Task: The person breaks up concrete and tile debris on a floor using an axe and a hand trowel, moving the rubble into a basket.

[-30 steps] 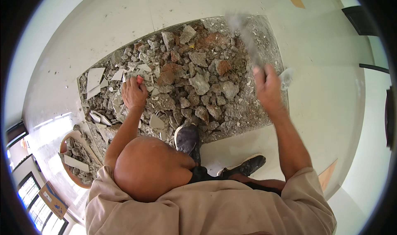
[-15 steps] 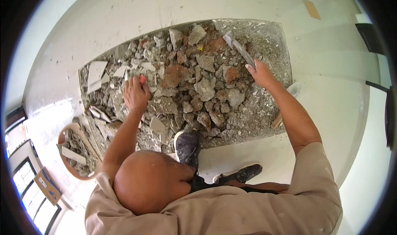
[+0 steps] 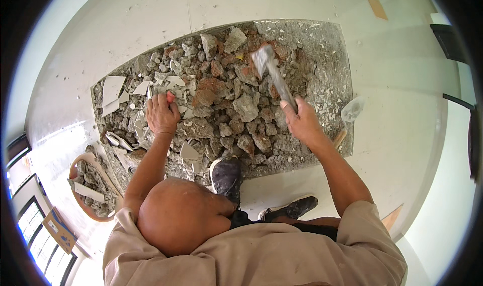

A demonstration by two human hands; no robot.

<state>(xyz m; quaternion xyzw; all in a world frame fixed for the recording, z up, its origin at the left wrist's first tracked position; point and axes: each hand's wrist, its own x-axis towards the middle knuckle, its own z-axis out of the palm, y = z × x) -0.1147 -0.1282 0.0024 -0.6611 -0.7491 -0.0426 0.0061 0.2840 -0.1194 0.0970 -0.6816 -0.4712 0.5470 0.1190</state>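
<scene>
Broken concrete rubble (image 3: 246,107) fills a cut-out patch of the floor in front of me. My right hand (image 3: 303,120) is closed round the handle of a hammer (image 3: 279,81), whose grey, blurred head is raised over the rubble. Among broken tile pieces at the left, my left hand (image 3: 162,116) is closed on a red-ended object (image 3: 170,96); most of it is hidden under the fingers. White tile shards (image 3: 113,90) lie beyond that hand.
An orange-brown basin (image 3: 76,201) holding rubble stands at the lower left. Past my right arm lie a clear plastic piece (image 3: 353,109) and a wooden handle-like piece (image 3: 340,138). My dark shoe (image 3: 226,180) is at the rubble's near edge. Pale floor (image 3: 392,99) surrounds the patch.
My right hand has come nearer and a little left with the hammer, and the hammer head has moved left and slightly nearer. My left hand stays almost in place.
</scene>
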